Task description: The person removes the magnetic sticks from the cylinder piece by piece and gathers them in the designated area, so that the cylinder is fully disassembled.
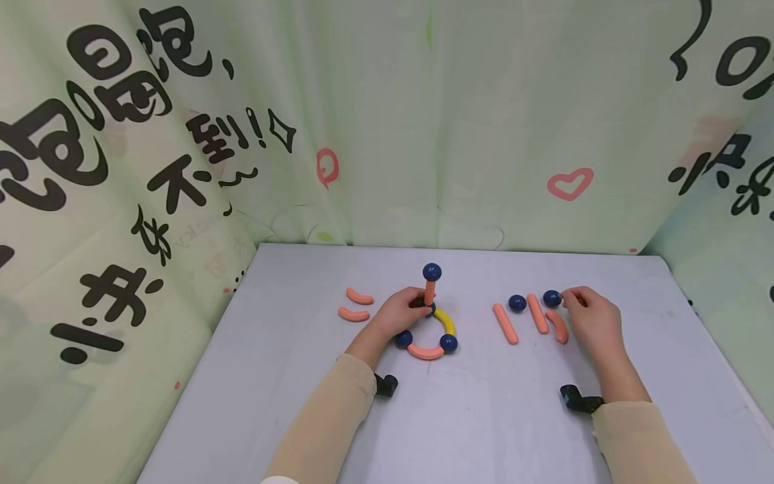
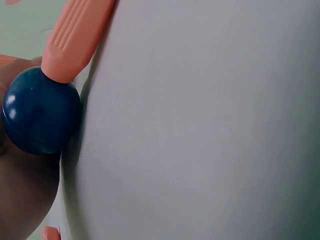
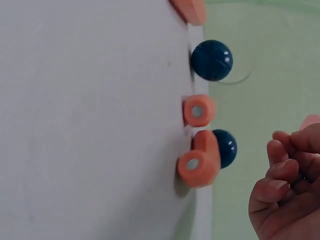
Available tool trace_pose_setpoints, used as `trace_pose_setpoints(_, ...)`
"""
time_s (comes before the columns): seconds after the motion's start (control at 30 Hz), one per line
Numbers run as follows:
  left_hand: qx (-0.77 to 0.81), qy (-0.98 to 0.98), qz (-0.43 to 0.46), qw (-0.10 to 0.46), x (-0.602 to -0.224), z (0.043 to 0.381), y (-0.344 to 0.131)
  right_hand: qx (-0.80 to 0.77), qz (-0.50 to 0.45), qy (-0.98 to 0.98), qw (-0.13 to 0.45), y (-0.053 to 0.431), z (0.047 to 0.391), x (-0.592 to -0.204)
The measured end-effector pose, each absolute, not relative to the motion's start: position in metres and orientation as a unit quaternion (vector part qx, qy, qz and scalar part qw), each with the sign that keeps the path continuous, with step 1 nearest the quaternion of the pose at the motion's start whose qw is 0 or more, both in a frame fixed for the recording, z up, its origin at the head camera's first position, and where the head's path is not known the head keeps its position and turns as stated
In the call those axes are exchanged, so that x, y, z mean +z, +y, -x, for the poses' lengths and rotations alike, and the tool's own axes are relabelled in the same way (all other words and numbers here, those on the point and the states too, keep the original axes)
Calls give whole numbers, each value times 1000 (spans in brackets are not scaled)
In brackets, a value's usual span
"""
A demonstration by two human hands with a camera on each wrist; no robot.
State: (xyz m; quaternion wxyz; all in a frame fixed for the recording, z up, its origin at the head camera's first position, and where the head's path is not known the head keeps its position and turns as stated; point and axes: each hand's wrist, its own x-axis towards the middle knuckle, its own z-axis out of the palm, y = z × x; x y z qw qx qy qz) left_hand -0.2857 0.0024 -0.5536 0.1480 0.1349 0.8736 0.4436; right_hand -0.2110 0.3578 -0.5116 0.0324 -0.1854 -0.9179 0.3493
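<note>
My left hand (image 1: 402, 312) grips the back of a magnetic ring, thumb and fingers round a dark blue ball (image 1: 432, 308) at the foot of an upright orange rod (image 1: 430, 293). Another blue ball (image 1: 432, 271) tops that rod. A yellow curved rod (image 1: 447, 321), an orange curved rod (image 1: 426, 353) and blue balls at the front corners (image 1: 449, 343) form the ring; my hand hides its left side. In the right wrist view my right hand (image 3: 290, 185) has loosely curled fingers with nothing between them. Its fingertips are close beside a loose blue ball (image 1: 552, 298).
Two straight orange rods (image 1: 505, 324), a curved one (image 1: 557, 327) and another blue ball (image 1: 517, 304) lie on the right of the white table (image 1: 484, 417). Two curved orange rods (image 1: 353, 314) lie at the left. Printed curtains (image 1: 447, 134) enclose the back and sides.
</note>
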Motion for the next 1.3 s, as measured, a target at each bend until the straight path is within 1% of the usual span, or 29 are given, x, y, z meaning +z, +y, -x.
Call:
trace_pose_setpoints(0.07,439,876,-140,144,-553,286,3,362,176,-914,46,350,211,-503)
trace_pose_setpoints(0.17,428,881,-144,140,-553,286,3,383,157,-909,47,337,212,-491)
trace_pose_setpoints(0.47,438,878,-137,134,-554,285,1,421,43,-906,-3,295,222,-466)
trace_pose_setpoints(0.63,441,877,-135,134,-554,284,0,420,6,-907,-10,272,230,-453)
trace_pose_setpoints(0.7,440,878,-136,132,-554,284,0,427,1,-904,-22,265,233,-448)
trace_pose_setpoints(0.8,439,879,-135,131,-555,285,0,422,-16,-906,-34,254,239,-445)
trace_pose_setpoints(1.03,442,878,-126,133,-559,288,0,394,-95,-912,-55,230,254,-444)
trace_pose_setpoints(1.3,442,877,-132,133,-558,288,-1,400,-132,-902,-95,209,262,-443)
